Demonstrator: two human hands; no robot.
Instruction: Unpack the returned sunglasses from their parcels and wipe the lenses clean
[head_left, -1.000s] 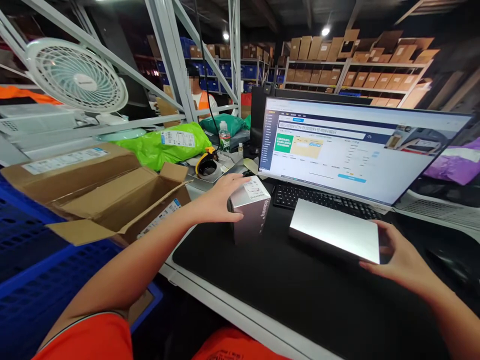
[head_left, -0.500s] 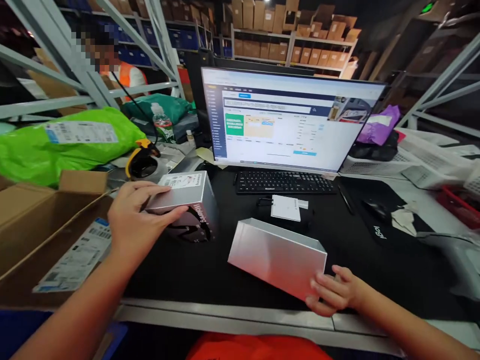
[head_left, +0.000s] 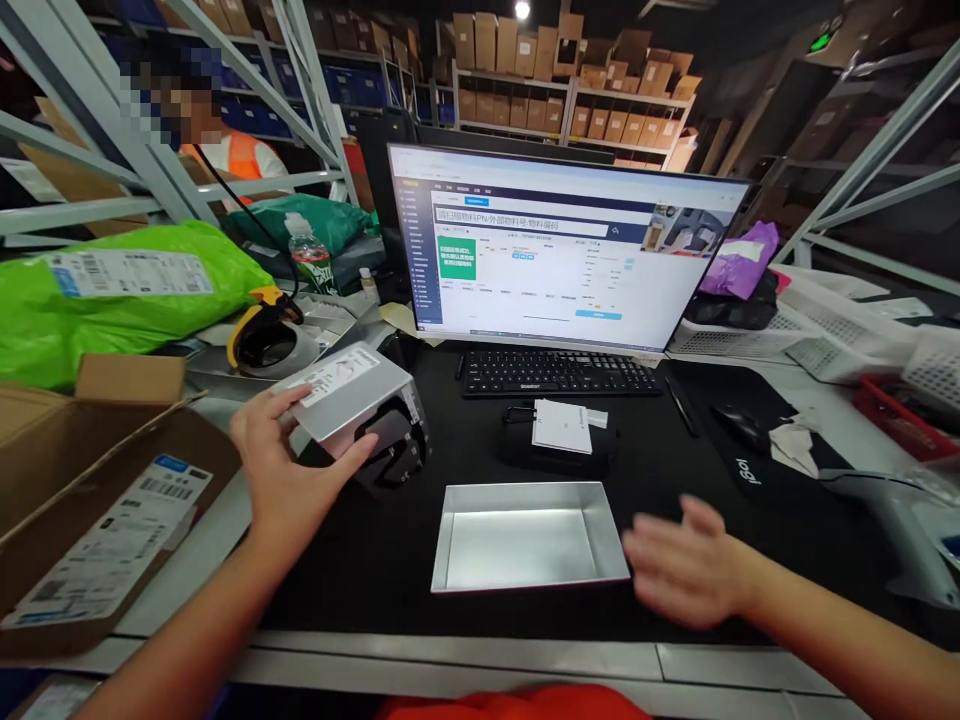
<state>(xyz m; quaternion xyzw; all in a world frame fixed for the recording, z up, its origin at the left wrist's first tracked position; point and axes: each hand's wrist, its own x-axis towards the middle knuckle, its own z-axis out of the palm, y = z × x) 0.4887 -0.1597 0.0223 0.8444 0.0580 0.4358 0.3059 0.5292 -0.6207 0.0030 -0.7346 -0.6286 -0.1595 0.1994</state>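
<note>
My left hand (head_left: 281, 475) grips a silver box (head_left: 382, 385) with a white label on top and dark glasses pictured on its front. Its thumb presses the front while the fingers lie along the top and far side; the box is tilted. In front of me an empty silver box half (head_left: 517, 550) lies on the black mat, its hollow side up. Just to the right of it is my right hand (head_left: 686, 565), slightly blurred, fingers stretched out and holding nothing. Beyond the box half, a white booklet (head_left: 562, 427) rests on a black case (head_left: 559, 460).
A monitor (head_left: 555, 260) stands behind a black keyboard (head_left: 562, 375). On the right are a mouse (head_left: 739, 425), a scanner (head_left: 915, 540) and white baskets (head_left: 847, 325). An opened carton (head_left: 112, 510), a tape dispenser (head_left: 266, 335) and a green parcel (head_left: 135, 290) lie left. Another person is behind the frame.
The silver box half was tipped up at my right hand's fingers; now it lies flat, hollow side up, released. The box in my left hand has tilted.
</note>
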